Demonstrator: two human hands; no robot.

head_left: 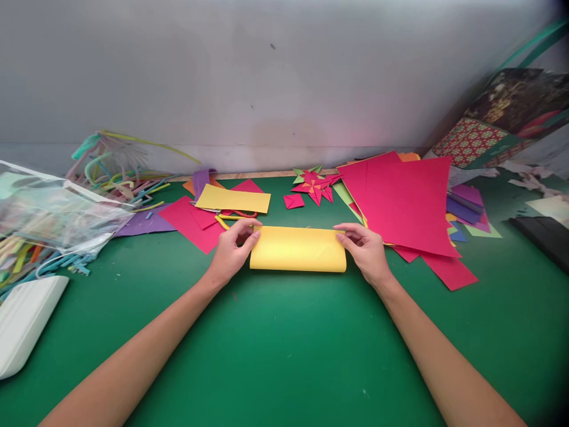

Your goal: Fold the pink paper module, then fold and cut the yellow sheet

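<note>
A sheet of yellow paper, bent over on itself with a rounded fold along the near side, lies in the middle of the green table. My left hand pinches its far left corner between thumb and fingers. At the far right corner, my right hand pinches the paper in the same way. Just beyond my left hand are scissors with red handles, partly under a flat yellow strip of paper. A folded red paper star and a small red folded square lie behind the yellow sheet.
Red sheets are stacked at the right, with coloured scraps around them. A clear plastic bag, bundled pipe cleaners and a white object stand at the left. A patterned bag leans at the back right, and a wall closes off the far side.
</note>
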